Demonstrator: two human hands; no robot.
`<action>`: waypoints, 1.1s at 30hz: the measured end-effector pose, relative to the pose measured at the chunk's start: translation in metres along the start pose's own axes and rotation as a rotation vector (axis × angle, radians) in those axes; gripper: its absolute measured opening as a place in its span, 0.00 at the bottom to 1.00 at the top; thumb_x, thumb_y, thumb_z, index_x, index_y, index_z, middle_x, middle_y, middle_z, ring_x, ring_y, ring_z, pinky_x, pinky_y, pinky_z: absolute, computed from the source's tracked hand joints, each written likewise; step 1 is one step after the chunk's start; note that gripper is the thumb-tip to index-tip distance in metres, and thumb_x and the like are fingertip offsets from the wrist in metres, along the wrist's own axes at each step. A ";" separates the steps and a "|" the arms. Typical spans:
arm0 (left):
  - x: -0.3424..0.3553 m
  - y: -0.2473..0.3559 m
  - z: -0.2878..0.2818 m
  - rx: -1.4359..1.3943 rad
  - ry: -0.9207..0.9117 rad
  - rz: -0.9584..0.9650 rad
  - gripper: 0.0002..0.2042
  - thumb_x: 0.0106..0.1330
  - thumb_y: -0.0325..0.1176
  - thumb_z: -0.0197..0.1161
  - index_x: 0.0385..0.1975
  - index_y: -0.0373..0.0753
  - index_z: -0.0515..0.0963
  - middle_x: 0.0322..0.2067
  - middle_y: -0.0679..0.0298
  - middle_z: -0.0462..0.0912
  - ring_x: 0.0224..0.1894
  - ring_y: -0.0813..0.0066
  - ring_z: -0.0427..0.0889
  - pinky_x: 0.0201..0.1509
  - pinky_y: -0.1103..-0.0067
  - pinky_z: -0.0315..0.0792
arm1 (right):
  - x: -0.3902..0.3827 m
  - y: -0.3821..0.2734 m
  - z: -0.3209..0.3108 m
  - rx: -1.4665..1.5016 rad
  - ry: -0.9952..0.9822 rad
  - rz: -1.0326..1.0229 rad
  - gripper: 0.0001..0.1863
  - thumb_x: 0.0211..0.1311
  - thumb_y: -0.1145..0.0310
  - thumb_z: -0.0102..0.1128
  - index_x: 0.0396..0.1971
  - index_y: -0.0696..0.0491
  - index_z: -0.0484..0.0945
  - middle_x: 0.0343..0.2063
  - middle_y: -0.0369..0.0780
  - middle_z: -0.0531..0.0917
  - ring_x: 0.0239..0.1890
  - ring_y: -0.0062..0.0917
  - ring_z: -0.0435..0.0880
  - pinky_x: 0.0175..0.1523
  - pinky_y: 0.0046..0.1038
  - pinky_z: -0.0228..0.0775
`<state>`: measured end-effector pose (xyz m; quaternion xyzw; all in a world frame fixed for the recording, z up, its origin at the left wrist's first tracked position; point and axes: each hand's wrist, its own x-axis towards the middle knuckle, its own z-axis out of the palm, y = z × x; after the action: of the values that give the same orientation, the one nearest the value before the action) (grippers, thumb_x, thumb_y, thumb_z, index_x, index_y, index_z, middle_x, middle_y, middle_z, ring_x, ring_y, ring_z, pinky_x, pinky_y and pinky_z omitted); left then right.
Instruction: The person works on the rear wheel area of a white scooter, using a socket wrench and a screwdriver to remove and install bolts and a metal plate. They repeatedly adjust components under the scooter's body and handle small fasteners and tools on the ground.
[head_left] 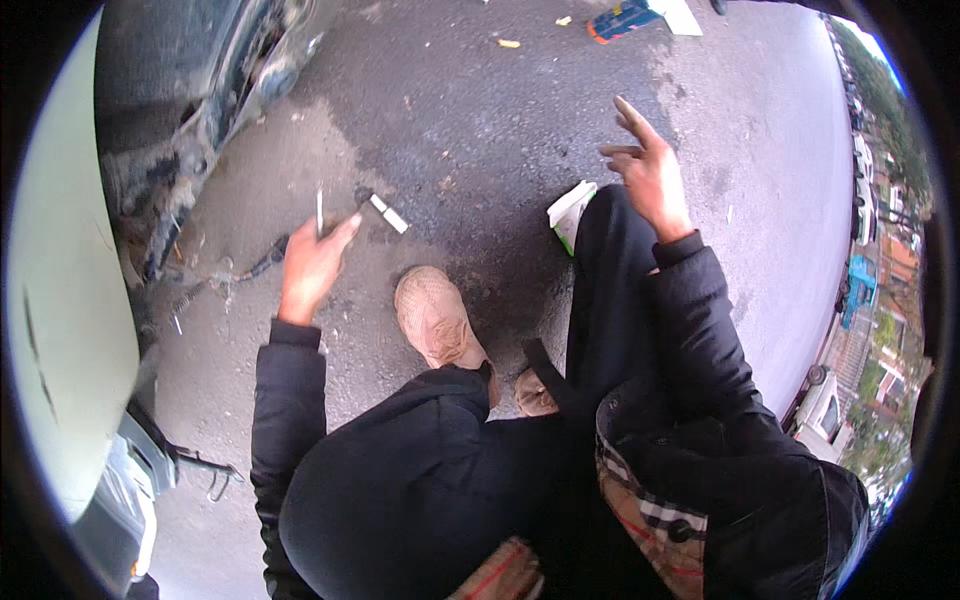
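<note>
Matt cloth on me, coarse grit below, smooth gloss to my left.
The asphalt ground [480, 120] looks rough and pebbly; the pale panel [70, 250] shines like smooth paint, and the dark part [205, 130] beside it looks like grimy, scuffed metal or plastic. At my left hand [312, 262], a slim stick [320, 212] is smooth and white. The fingertips of my right hand [655, 185] look dull with dirt. My jacket sleeve [290, 400] has a faint sheen, my trousers [400, 480] are flat black cloth, and my shoe [430, 310] is textured fabric. The packet [570, 212] looks thin and crumpled, paper or plastic, I can't tell.
</note>
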<state>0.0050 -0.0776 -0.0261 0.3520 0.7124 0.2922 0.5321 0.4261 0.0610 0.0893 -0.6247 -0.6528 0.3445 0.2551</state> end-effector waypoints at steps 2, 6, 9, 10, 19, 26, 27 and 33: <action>-0.013 -0.007 -0.016 -0.015 -0.039 -0.104 0.18 0.68 0.48 0.71 0.36 0.35 0.84 0.23 0.72 0.78 0.21 0.83 0.72 0.24 0.78 0.67 | 0.004 -0.005 0.003 0.071 0.013 0.039 0.36 0.59 0.84 0.52 0.71 0.55 0.69 0.62 0.56 0.79 0.46 0.33 0.90 0.51 0.31 0.81; -0.045 -0.009 -0.011 -0.456 -0.033 -0.371 0.15 0.69 0.42 0.70 0.43 0.35 0.81 0.31 0.64 0.84 0.24 0.77 0.78 0.25 0.78 0.71 | -0.005 -0.031 0.008 -0.103 -0.044 0.103 0.18 0.65 0.70 0.65 0.54 0.60 0.83 0.44 0.52 0.89 0.45 0.39 0.90 0.53 0.36 0.80; -0.027 0.027 0.021 -1.034 -0.181 -0.400 0.14 0.75 0.37 0.59 0.50 0.33 0.76 0.45 0.52 0.84 0.44 0.62 0.84 0.47 0.69 0.79 | -0.025 -0.055 0.008 -0.023 -0.182 0.074 0.19 0.67 0.61 0.68 0.49 0.61 0.84 0.39 0.53 0.89 0.45 0.37 0.90 0.51 0.35 0.79; -0.015 0.046 0.037 -1.093 -0.339 -0.340 0.15 0.77 0.35 0.55 0.54 0.30 0.73 0.56 0.46 0.80 0.59 0.55 0.80 0.61 0.63 0.75 | -0.031 -0.062 0.011 -0.032 -0.228 0.016 0.21 0.67 0.59 0.68 0.49 0.61 0.84 0.39 0.53 0.88 0.45 0.37 0.90 0.50 0.35 0.79; -0.045 0.095 0.126 -0.722 -0.526 0.073 0.16 0.78 0.30 0.55 0.61 0.30 0.74 0.59 0.52 0.79 0.63 0.60 0.79 0.63 0.64 0.78 | -0.074 -0.065 0.069 0.216 -0.310 0.101 0.16 0.76 0.66 0.57 0.56 0.61 0.75 0.23 0.35 0.79 0.21 0.16 0.76 0.27 0.25 0.69; -0.035 -0.024 0.031 -0.256 0.080 -0.141 0.14 0.73 0.28 0.54 0.52 0.32 0.81 0.44 0.58 0.87 0.39 0.68 0.86 0.43 0.72 0.81 | -0.098 -0.037 0.068 0.357 -0.396 0.348 0.16 0.80 0.58 0.54 0.35 0.56 0.74 0.19 0.29 0.70 0.19 0.13 0.68 0.24 0.24 0.61; -0.029 -0.033 0.020 -0.251 0.132 -0.144 0.14 0.72 0.27 0.52 0.52 0.32 0.81 0.42 0.59 0.87 0.38 0.69 0.86 0.41 0.73 0.80 | -0.100 -0.034 0.072 0.423 -0.411 0.371 0.17 0.80 0.57 0.53 0.33 0.55 0.73 0.19 0.29 0.69 0.18 0.14 0.68 0.23 0.24 0.60; -0.011 -0.029 0.029 -0.297 0.134 -0.111 0.13 0.74 0.27 0.53 0.52 0.32 0.81 0.42 0.61 0.87 0.37 0.72 0.85 0.39 0.75 0.78 | -0.102 -0.026 0.082 0.422 -0.482 0.361 0.17 0.79 0.57 0.53 0.33 0.56 0.74 0.19 0.30 0.70 0.18 0.15 0.69 0.24 0.24 0.62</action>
<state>0.0299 -0.1020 -0.0509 0.2093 0.7136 0.3874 0.5448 0.3559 -0.0507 0.0671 -0.5646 -0.4878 0.6481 0.1523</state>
